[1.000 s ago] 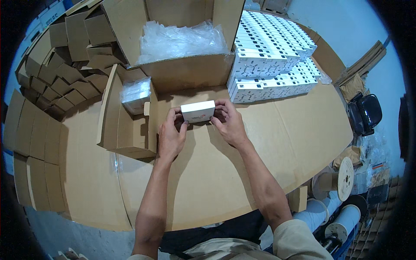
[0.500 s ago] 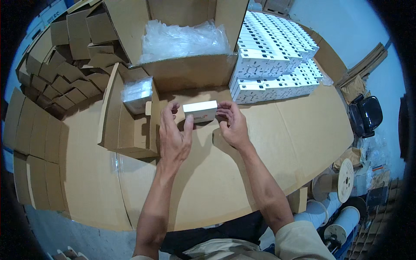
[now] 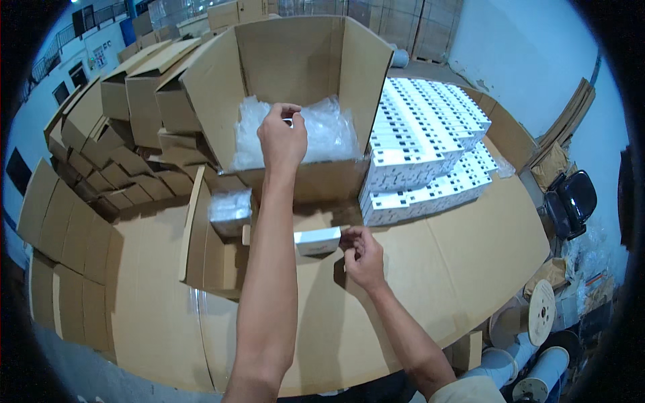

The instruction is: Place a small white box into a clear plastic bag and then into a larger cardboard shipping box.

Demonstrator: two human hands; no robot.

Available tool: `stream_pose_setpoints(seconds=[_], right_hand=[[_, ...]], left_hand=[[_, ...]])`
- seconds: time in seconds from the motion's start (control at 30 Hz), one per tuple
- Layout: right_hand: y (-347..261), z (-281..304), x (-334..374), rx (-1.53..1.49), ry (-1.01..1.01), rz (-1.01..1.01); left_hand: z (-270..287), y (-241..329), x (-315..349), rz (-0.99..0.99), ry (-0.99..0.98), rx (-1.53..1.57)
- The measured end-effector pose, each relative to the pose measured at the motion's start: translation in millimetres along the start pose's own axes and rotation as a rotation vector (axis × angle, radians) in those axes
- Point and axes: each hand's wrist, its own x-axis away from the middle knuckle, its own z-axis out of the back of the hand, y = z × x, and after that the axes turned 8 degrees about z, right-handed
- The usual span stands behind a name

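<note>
A small white box (image 3: 318, 242) rests on the cardboard table top, partly hidden by my left forearm. At its right end is my right hand (image 3: 366, 260), fingers curled, with a gap between thumb and forefinger; whether it touches the box I cannot tell. My left hand (image 3: 283, 138) reaches over the clear plastic bags (image 3: 329, 131) piled in a large open carton (image 3: 289, 57). Its fingers are bent and apart from the thumb, and nothing shows in them. Left of the white box, an open brown carton (image 3: 195, 242) contains several plastic-wrapped boxes (image 3: 230, 209).
White boxes (image 3: 423, 161) with dark squares are stacked in rows at the back right. Folded brown cartons (image 3: 134, 148) crowd the left back, with more cartons (image 3: 67, 248) at the left edge. Spools (image 3: 541, 305) and a black chair (image 3: 571, 201) stand off the table's right side.
My left hand has left the small white box and moved forward over the plastic bags. My right hand stays beside the box. The view has tilted upward.
</note>
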Motion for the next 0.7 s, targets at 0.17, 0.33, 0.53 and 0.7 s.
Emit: stream_pose_setpoints(seconds=[0.17, 0.33, 0.53, 0.7], right_hand=[[-7.8, -2.7, -0.3, 0.041, 0.004, -0.01], [-6.4, -4.3, 0.2, 0.074, 0.033, -0.024], [-1.3, -3.3, 1.7, 0.075, 0.075, -0.009], [-12.1, -8.8, -2.6, 0.092, -0.001, -0.022]], left_hand=[[-49.8, -25.3, -72.7, -0.11, -0.302, -0.158], [-82.9, -72.6, -121.9, -0.313, -0.632, -0.496], [-118.5, -100.8, -136.5, -0.376, -0.751, -0.717], [-134.9, -134.1, -154.4, -0.426, -0.788, -0.873]])
